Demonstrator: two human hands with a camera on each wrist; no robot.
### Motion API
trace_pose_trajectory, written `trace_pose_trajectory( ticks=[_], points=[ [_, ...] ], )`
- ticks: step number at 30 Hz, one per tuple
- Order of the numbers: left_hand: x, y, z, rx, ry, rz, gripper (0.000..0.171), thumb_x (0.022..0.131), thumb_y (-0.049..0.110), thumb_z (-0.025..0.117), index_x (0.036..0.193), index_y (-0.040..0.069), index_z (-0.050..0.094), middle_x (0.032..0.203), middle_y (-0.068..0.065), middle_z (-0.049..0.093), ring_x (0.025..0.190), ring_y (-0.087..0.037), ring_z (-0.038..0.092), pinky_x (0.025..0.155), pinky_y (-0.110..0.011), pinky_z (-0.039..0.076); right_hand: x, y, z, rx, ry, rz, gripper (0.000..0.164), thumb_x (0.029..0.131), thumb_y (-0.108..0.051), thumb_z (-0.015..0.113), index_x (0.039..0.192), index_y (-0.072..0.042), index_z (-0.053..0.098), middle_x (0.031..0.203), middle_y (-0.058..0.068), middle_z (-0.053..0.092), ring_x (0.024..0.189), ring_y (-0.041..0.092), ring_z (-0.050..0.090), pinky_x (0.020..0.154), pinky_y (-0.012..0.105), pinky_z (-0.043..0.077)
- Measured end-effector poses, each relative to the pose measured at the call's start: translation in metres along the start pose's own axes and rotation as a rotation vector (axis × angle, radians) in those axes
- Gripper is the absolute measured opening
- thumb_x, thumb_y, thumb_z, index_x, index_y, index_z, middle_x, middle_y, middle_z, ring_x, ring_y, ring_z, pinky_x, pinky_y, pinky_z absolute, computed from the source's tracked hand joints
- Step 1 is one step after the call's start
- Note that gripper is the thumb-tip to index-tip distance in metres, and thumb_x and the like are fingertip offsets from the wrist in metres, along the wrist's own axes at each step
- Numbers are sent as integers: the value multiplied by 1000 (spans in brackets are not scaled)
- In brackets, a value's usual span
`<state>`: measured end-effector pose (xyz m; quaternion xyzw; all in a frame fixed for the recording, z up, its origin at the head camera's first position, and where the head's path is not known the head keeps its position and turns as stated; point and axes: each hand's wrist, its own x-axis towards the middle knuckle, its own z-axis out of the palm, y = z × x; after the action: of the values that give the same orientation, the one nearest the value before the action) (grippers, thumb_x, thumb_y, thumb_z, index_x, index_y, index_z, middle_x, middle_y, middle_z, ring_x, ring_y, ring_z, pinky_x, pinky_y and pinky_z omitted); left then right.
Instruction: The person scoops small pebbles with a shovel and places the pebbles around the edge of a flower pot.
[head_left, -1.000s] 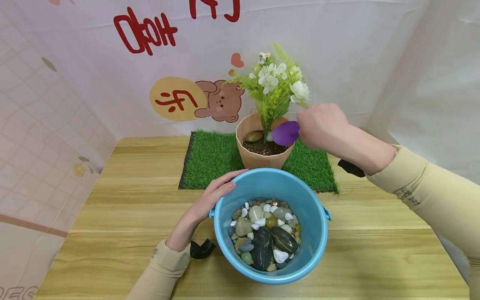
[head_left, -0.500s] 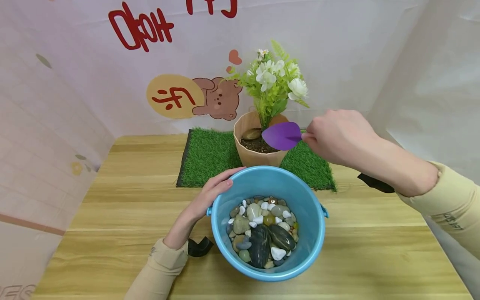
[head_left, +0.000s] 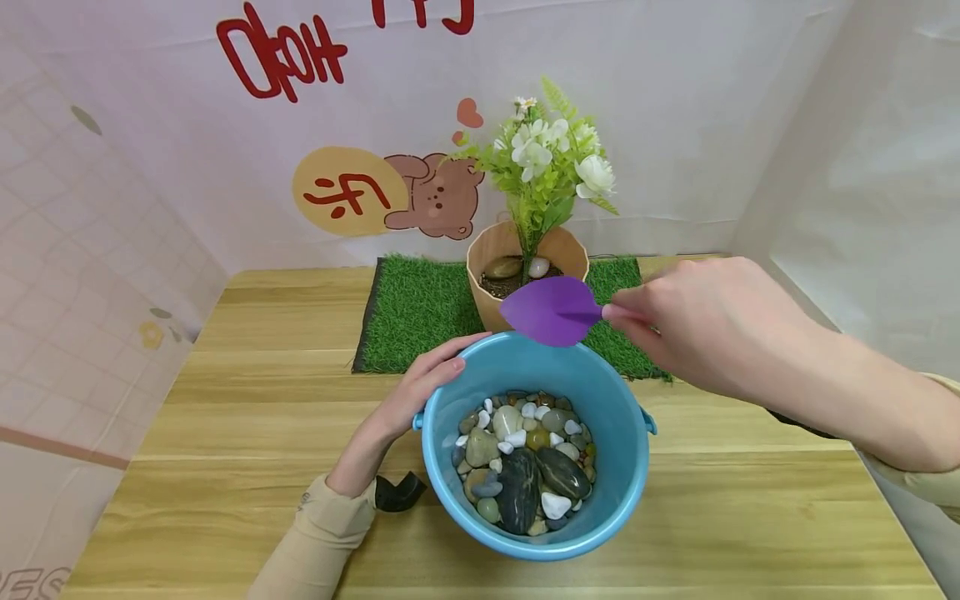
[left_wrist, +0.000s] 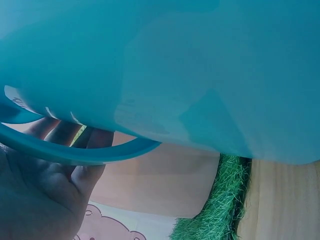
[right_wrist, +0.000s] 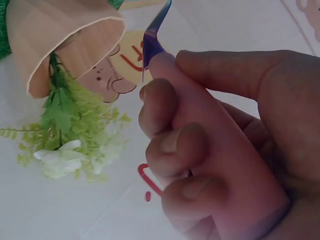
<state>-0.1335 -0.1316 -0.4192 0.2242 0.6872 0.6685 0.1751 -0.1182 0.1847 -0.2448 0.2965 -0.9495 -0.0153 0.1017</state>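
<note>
A garden trowel with a purple blade (head_left: 555, 310) and a pink handle (right_wrist: 220, 145) is in my right hand (head_left: 720, 325). Fingers and thumb wrap round its handle in the right wrist view. The blade is over the far rim of a blue bucket (head_left: 637, 492), in front of the flower pot. My left hand (head_left: 420, 383) holds the bucket's left rim, thumb at the edge and other fingers along the outside wall. From the left wrist, those fingers show behind the bucket's handle (left_wrist: 75, 154). Inside lie pebbles (head_left: 508, 421), white stones and dark stones (head_left: 519, 492).
Behind the bucket, a tan pot (head_left: 489, 312) with white flowers (head_left: 534, 154) stands on a green turf mat (head_left: 420, 317). Soil, a brown stone (head_left: 502, 267) and a white stone (head_left: 538, 267) lie in the pot. A printed cloth (head_left: 660, 100) hangs behind the wooden table (head_left: 262, 358).
My right hand has drawn the trowel back toward me, from over the pot to the bucket's far rim. The pot's white stone shows more fully. My left hand still holds the bucket.
</note>
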Motion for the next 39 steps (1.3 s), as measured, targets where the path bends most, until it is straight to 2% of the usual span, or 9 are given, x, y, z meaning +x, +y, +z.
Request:
trace_pose_trajectory(
  ticks=[5, 8, 12, 17, 23, 29, 33, 39],
  points=[
    [0, 0, 0, 4, 5, -7, 59, 107, 24, 39, 162, 3, 37, 160, -30, 46, 139, -55, 55, 104, -63, 57, -8, -6, 6, 11, -1, -64, 27, 95, -32, 76, 70, -29, 67, 56, -10, 48, 51, 6, 49, 42, 32, 39],
    [0, 0, 0, -3, -3, -8, 59, 107, 24, 39, 163, 4, 37, 161, -30, 45, 139, -55, 54, 105, -63, 57, -9, -9, 10, 5, -12, -92, 35, 96, -32, 74, 66, -29, 57, 56, -10, 46, 51, 6, 47, 42, 32, 37],
    [0, 0, 0, -13, -14, -4, 59, 107, 23, 39, 163, 4, 35, 162, -29, 44, 141, -55, 52, 106, -62, 56, -11, -14, 15, -21, -28, -130, 31, 96, -31, 74, 70, -28, 58, 57, -8, 46, 50, 6, 45, 41, 30, 33],
    [1, -1, 0, -11, -12, 7, 59, 107, 23, 39, 163, 4, 36, 162, -28, 45, 142, -53, 52, 106, -60, 57, -14, -20, 23, -49, -55, -154, 36, 96, -30, 74, 67, -26, 53, 57, -8, 45, 50, 7, 41, 42, 28, 31],
    [0, -2, 1, 4, -5, 15, 59, 107, 24, 40, 162, 3, 38, 161, -28, 46, 143, -52, 52, 108, -58, 57, -14, -23, 39, -52, -112, -179, 36, 97, -31, 73, 67, -26, 54, 59, -8, 48, 52, 8, 44, 43, 31, 36],
    [1, -1, 1, 4, -1, 9, 59, 107, 24, 41, 162, 3, 38, 161, -28, 47, 144, -52, 51, 109, -59, 56, -12, -29, 52, -92, -169, -241, 35, 100, -33, 71, 69, -25, 57, 61, -8, 52, 52, 8, 47, 42, 31, 40],
    [1, -1, 1, -4, 1, -3, 60, 106, 25, 41, 162, 4, 38, 160, -28, 47, 143, -52, 51, 107, -60, 57, -10, -35, 57, -127, -164, -314, 34, 99, -29, 72, 68, -24, 60, 60, -7, 56, 51, 10, 50, 43, 32, 46],
    [1, -1, 1, -8, -2, -1, 59, 106, 25, 41, 162, 4, 38, 160, -29, 47, 143, -53, 51, 107, -62, 56, -8, -40, 60, -142, -135, -387, 31, 92, -23, 79, 66, -22, 61, 58, -6, 57, 49, 9, 48, 43, 30, 45]
  ],
)
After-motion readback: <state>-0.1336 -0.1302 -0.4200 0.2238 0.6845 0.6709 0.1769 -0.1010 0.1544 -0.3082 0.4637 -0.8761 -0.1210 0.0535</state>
